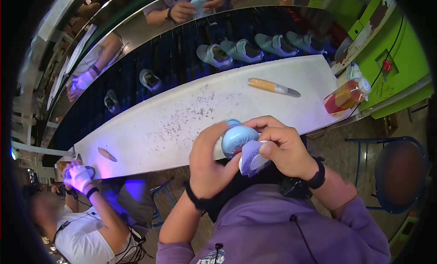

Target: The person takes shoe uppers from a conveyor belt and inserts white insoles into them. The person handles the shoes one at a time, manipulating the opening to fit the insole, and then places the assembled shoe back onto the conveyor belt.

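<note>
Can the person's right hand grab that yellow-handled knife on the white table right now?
Probably not straight away. The right hand is busy gripping the small light-blue shoe together with the left hand. The knife lies alone on the white table, with nothing blocking it.

The small rounded shoe (240, 139) is showing pale blue at its toe, and the soft insole piece (251, 158) is looking lilac with white markings. The long worktable (182, 114) is showing white, speckled with grey scuffs. The wooden-handled tool (273, 87) is glowing yellow-orange with a grey blade. The plastic bottle (346, 97) is appearing red and orange, possibly a printed label. The shoes on the dark blue ribbed conveyor belt (177, 59) are reading light blue with dark insides.
</note>
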`<state>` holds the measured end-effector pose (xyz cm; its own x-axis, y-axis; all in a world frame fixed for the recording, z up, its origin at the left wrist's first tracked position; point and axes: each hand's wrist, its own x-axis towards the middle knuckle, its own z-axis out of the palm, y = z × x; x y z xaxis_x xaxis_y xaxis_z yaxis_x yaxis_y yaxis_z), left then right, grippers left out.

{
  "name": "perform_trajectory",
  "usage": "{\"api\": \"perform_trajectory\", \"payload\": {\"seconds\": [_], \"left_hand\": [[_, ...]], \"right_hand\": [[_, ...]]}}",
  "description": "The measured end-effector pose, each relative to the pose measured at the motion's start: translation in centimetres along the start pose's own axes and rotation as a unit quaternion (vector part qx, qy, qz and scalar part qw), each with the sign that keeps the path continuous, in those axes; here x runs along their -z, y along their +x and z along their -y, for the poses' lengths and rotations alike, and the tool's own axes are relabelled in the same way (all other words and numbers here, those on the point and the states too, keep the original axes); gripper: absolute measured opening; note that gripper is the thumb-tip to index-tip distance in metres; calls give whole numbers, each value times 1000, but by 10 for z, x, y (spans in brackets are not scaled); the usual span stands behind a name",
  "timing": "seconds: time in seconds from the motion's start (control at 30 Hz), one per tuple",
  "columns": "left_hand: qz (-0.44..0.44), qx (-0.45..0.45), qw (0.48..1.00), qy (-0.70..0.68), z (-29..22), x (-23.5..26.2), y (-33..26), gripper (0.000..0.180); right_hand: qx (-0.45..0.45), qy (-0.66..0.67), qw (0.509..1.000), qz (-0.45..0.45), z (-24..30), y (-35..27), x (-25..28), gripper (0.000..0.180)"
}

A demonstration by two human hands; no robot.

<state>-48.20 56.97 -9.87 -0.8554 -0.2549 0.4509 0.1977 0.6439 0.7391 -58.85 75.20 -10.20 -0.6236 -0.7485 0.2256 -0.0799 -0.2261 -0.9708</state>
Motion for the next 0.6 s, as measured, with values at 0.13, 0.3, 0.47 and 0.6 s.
{"api": "perform_trajectory", "payload": {"seconds": [0.13, 0.3, 0.47, 0.6], "left_hand": [[-27, 55, 993, -102, -21, 6, -30, 34], [-28, 28, 996, -77, -28, -9, -43, 30], [1, 14, 997, -74, -23, 1, -59, 33], [35, 3, 997, -75, -26, 5, -64, 33]], "right_hand": [[17, -27, 999, -17, 0, -2, -9, 26], [47, -50, 997, -44, -5, -16, -12, 38], [82, -162, 983, -4, 2, -31, -11, 43], [77, -186, 979, 11, 5, -39, -12, 43]]}}
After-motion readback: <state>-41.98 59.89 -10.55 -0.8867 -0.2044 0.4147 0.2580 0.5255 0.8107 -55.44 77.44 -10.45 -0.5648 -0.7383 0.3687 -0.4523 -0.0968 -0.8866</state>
